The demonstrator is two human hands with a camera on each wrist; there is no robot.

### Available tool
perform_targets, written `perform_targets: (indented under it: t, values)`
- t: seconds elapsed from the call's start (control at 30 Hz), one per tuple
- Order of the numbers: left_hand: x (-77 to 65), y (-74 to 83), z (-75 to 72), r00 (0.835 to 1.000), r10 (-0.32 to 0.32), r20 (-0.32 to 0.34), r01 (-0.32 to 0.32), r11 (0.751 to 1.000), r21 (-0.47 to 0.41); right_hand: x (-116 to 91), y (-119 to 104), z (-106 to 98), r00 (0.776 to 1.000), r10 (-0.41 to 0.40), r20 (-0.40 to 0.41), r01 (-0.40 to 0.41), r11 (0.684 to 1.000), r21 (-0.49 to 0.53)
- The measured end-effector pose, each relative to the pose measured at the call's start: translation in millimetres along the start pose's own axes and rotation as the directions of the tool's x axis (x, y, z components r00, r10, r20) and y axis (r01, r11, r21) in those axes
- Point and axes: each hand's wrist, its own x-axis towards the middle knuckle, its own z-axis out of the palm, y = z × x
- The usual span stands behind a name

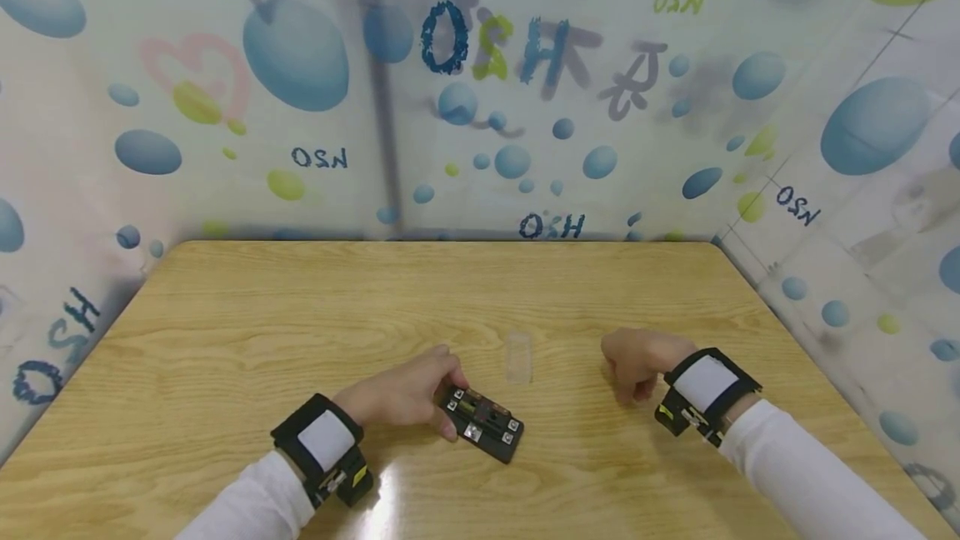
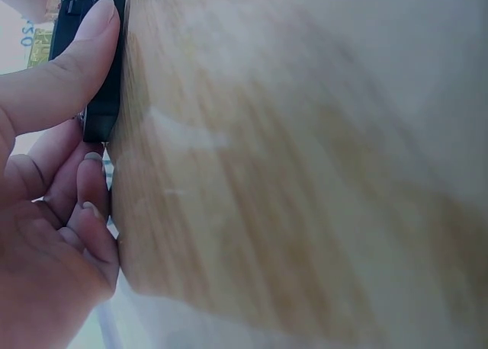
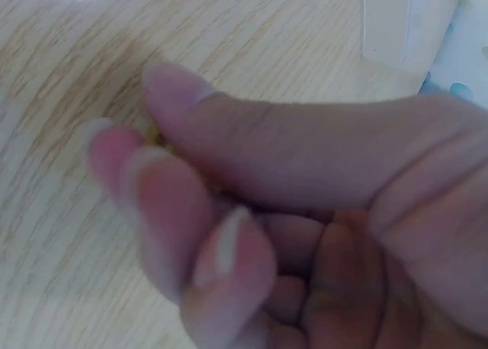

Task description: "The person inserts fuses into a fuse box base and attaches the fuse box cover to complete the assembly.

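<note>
1. The black block point(image 1: 486, 423) lies on the table point(image 1: 300, 298); the left hand point(image 1: 408, 390) grips its one end between thumb and fingers;
2. The right hand point(image 1: 637, 361) is well apart; its curled fingers and thumb pinch a small yellow piece point(image 3: 155, 136), mostly hidden;
3. A clear plastic strip point(image 1: 519, 357) lies between the hands, just beyond the block.

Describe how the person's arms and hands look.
The left hand and right hand are bare. Both sleeves are white. Each wrist strap is black, topped by a white rectangular patch, with a small black camera bearing a yellow mark.
</note>
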Motion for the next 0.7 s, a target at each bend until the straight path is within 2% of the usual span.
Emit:
perform_targets:
  t: [0.23, 0.43, 0.7]
  values:
    - [0.6, 0.3, 0.0, 1.0, -0.005, 0.005, 0.005, 1.0, 0.011, 1, -1, -2, 1.0, -0.027, -0.001, 0.027, 0.999, -0.029]
    - [0.4, 1.3, -0.6, 1.0, -0.009, 0.01, 0.009, 1.0, 0.012, 5, 0, -2, 0.992, -0.093, -0.087, 0.083, 0.991, -0.106]
    - [0.3, 1.6, -1.1, 1.0, -0.006, 0.011, 0.006, 1.0, 0.006, 12, 3, 6, 0.963, -0.192, -0.188, 0.165, 0.974, -0.153]
